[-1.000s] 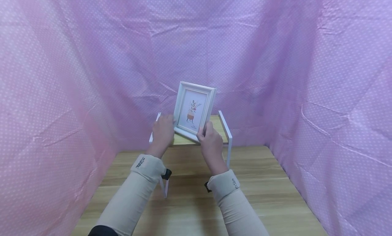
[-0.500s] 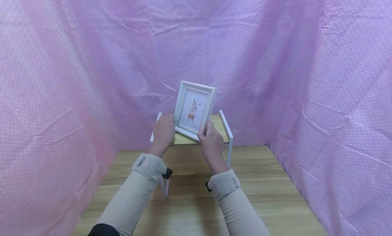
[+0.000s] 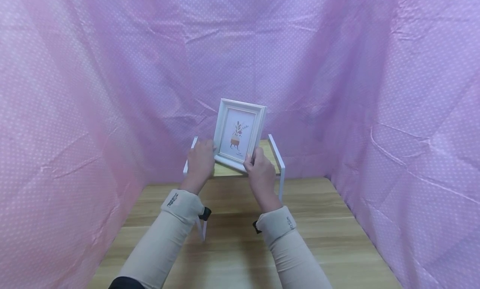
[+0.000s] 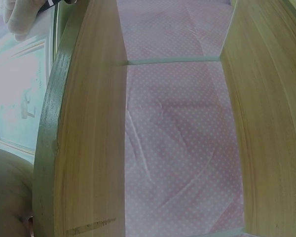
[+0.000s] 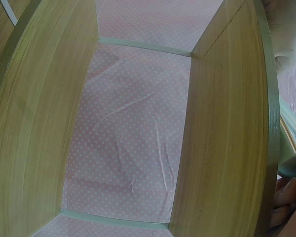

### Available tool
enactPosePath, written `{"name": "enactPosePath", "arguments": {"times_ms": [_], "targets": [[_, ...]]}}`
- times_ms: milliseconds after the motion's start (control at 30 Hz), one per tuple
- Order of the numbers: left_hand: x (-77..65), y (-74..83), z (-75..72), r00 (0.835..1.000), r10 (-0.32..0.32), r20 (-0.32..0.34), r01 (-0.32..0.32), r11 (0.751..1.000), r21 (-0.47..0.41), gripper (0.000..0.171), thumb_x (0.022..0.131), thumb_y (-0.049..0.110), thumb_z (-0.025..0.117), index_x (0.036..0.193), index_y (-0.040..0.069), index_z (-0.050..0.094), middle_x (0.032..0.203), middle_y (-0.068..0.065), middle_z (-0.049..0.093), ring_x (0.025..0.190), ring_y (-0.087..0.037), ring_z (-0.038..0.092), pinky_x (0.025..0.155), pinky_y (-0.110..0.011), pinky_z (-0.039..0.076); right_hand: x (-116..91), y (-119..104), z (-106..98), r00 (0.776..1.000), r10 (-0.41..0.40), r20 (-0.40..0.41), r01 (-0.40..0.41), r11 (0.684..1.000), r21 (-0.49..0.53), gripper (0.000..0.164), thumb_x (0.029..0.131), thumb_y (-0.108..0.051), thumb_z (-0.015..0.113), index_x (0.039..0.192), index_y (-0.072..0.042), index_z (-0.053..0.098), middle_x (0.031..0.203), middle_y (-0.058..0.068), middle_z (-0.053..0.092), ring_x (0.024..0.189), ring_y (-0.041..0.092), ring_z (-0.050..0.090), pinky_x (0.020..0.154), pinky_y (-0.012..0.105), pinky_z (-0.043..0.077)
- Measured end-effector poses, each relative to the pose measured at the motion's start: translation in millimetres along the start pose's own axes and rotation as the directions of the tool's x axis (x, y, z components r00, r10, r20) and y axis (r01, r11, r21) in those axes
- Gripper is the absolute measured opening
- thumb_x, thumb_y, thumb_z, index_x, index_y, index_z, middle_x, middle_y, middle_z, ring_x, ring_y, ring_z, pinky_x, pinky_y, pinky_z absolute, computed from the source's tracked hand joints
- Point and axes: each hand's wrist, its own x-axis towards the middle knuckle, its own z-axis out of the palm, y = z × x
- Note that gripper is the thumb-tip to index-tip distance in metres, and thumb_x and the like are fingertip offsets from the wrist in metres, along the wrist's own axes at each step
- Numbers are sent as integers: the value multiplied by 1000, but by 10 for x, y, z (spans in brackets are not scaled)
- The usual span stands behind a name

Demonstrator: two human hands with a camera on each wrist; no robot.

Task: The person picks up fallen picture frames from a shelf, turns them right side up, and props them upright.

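A white picture frame (image 3: 240, 135) with a print of a potted plant stands tilted, leaning back, over a small wood-topped shelf (image 3: 226, 171) with white side rails. My left hand (image 3: 200, 160) holds its lower left edge with curled fingers. At the lower right corner, my right hand (image 3: 260, 172) pinches it, thumb in front. Part of the frame (image 4: 19, 98) also shows at the left of the left wrist view, beside the shelf's board (image 4: 89, 123). In the right wrist view, fingers of my right hand (image 5: 286, 197) sit by the frame's edge (image 5: 291, 143).
The shelf stands on a wood-grain table (image 3: 225, 255), carried by white metal legs (image 3: 281, 187). Pink dotted cloth (image 3: 240, 51) hangs behind and on both sides. Under the shelf's board, the wrist views show the open space and the cloth beyond.
My right hand has shifted slightly right and up, and the right side of the picture frame has moved a little with it. My left hand has stayed nearly still.
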Motion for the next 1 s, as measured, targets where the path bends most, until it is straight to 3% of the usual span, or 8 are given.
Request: {"name": "enactPosePath", "arguments": {"times_ms": [1000], "targets": [[-8, -10, 25, 1000, 7, -16, -7, 1000, -2, 25, 106, 25, 52, 111, 3, 62, 98, -12, 64, 92, -31, 60, 79, -46, 54, -3, -4, -10, 999, 7, 31, -8, 1000, 15, 17, 96, -18, 59, 87, -6, 50, 65, 6, 56, 51, 18, 44, 42, 31, 33]]}}
